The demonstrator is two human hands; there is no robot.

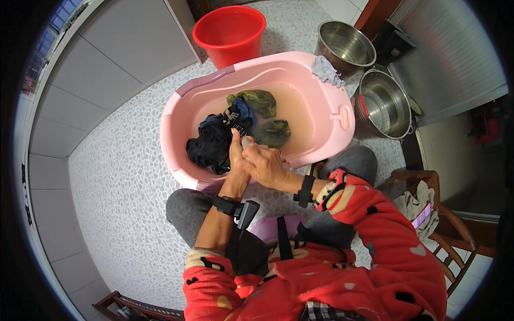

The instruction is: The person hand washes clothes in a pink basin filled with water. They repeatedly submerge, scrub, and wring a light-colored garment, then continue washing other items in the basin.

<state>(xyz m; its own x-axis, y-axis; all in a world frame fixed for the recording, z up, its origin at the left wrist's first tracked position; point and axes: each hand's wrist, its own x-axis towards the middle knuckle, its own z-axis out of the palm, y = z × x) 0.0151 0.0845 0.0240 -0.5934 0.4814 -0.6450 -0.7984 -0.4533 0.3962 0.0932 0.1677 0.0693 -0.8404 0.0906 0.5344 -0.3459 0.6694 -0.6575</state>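
My hands meet over the near side of a pink plastic tub (335, 102) of cloudy brownish water (299, 106). My right hand (263, 162) is closed around a pale grey object (245, 145); most of it is hidden, so its kind is unclear. My left hand (237, 156) is against the right one, thumb pointing away from me, its fingers largely hidden. Just beyond my left hand a black garment (209, 144) lies bunched in the tub. A blue and black cloth (243, 110) touches it. Green patterned cloth (261, 100) sits partly under water.
A light grey rag (327, 71) hangs over the tub's far right rim. Behind the tub stands a red plastic bucket (231, 34). Two metal buckets, one farther (347, 44) and one nearer (383, 104), hold clear liquid. A wooden chair (453, 216) with cloth and a phone (421, 216) is at right.
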